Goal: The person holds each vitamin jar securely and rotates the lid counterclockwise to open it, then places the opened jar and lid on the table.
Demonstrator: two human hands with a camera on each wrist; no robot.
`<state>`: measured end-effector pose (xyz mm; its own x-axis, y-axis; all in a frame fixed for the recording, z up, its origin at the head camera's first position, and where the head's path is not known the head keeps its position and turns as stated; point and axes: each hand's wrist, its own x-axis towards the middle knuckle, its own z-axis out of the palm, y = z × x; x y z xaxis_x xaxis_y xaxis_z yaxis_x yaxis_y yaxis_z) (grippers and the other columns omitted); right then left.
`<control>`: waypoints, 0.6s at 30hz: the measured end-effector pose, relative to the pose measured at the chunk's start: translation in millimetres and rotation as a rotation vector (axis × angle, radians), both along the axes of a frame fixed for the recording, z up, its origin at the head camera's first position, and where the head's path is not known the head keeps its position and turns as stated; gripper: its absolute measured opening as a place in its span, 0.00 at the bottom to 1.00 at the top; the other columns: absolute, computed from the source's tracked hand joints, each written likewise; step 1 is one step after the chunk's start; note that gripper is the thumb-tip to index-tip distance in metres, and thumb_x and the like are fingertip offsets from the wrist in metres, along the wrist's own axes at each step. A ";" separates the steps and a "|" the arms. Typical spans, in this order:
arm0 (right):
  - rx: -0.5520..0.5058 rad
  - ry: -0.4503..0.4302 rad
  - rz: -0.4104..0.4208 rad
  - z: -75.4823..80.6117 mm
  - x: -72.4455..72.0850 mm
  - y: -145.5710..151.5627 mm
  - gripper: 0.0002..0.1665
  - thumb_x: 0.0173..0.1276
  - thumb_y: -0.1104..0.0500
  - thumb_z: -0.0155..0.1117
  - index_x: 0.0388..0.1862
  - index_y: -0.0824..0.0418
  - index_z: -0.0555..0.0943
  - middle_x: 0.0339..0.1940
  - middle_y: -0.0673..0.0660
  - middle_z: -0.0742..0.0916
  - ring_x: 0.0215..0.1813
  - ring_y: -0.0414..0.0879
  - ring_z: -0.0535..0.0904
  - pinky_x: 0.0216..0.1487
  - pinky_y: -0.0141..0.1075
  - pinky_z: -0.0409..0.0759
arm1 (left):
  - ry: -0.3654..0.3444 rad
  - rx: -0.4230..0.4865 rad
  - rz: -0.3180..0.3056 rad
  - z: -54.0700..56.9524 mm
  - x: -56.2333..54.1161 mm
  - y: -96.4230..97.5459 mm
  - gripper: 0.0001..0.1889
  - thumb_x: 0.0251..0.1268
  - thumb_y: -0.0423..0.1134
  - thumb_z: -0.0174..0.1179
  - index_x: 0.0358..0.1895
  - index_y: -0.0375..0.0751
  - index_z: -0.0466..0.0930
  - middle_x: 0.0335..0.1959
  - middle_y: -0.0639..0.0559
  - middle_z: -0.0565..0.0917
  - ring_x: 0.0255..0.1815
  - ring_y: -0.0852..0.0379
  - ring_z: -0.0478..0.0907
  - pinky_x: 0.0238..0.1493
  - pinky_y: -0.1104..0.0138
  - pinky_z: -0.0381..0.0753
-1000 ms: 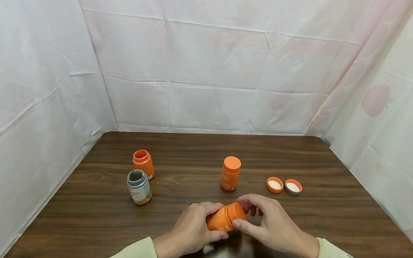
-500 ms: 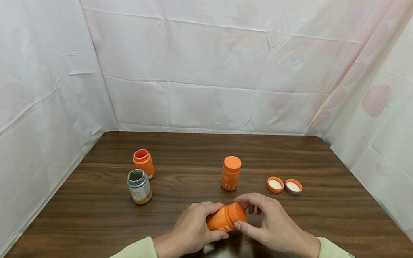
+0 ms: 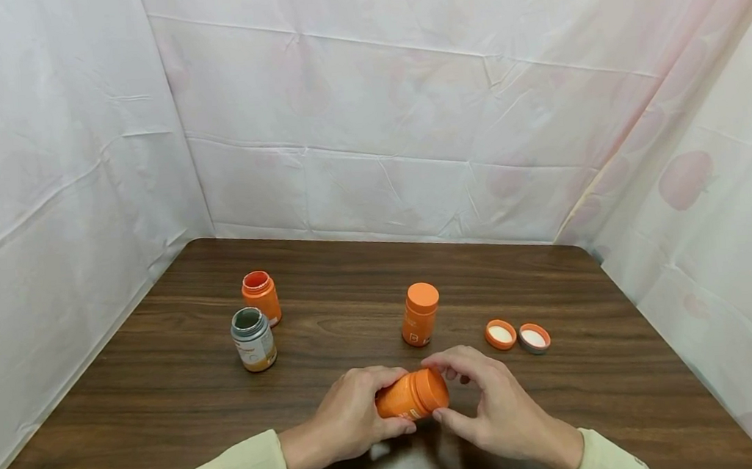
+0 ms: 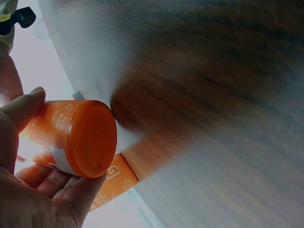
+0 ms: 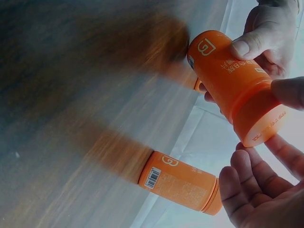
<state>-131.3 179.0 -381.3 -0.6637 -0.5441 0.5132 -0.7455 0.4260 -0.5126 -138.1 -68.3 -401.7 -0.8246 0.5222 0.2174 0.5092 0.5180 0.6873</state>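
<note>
An orange pill bottle [image 3: 398, 399] lies tilted in my left hand [image 3: 350, 417], its capped end pointing right. In the left wrist view, my thumb and fingers curl round the bottle [image 4: 92, 137] with its base facing the camera. My right hand [image 3: 502, 408] is at the orange lid [image 3: 432, 390], fingertips on its far edge and thumb on its near edge. In the right wrist view, the thumb [image 5: 289, 92] and fingertips [image 5: 244, 147] pinch the lid [image 5: 259, 116] from opposite sides. The lid sits on the bottle's neck.
A second capped orange bottle [image 3: 420, 315] stands just beyond my hands. Two upturned lids, one orange [image 3: 500, 334] and one grey-edged [image 3: 534, 338], lie right of it. An uncapped grey jar [image 3: 254, 340] and an uncapped orange bottle [image 3: 261, 298] stand to the left.
My right fingers and thumb have shifted slightly round the lid, fingertips a little up and left, thumb lower and spread wider. The left hand and its bottle stay in place.
</note>
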 end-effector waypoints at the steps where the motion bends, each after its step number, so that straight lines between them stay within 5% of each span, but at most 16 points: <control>1: -0.002 0.002 0.005 0.2 0.0 0.0 0.34 0.56 0.62 0.81 0.61 0.52 0.79 0.51 0.45 0.85 0.45 0.41 0.79 0.45 0.36 0.78 | 0.000 0.000 0.000 0.0 0.1 0.0 0.23 0.51 0.45 0.82 0.52 0.56 0.85 0.42 0.66 0.84 0.36 0.69 0.76 0.40 0.70 0.77; 18: 0.004 0.042 0.049 0.3 -0.6 -1.5 0.45 0.44 0.73 0.80 0.62 0.50 0.79 0.58 0.45 0.82 0.56 0.42 0.79 0.46 0.37 0.82 | 0.028 0.007 -0.007 0.9 1.0 -0.6 0.23 0.50 0.44 0.82 0.51 0.58 0.85 0.42 0.66 0.84 0.36 0.69 0.77 0.39 0.70 0.77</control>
<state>-131.9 177.5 -381.0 -0.6140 -0.5781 0.5373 -0.7864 0.3903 -0.4788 -137.1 -68.9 -400.7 -0.8143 0.5268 0.2437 0.5320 0.5096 0.6762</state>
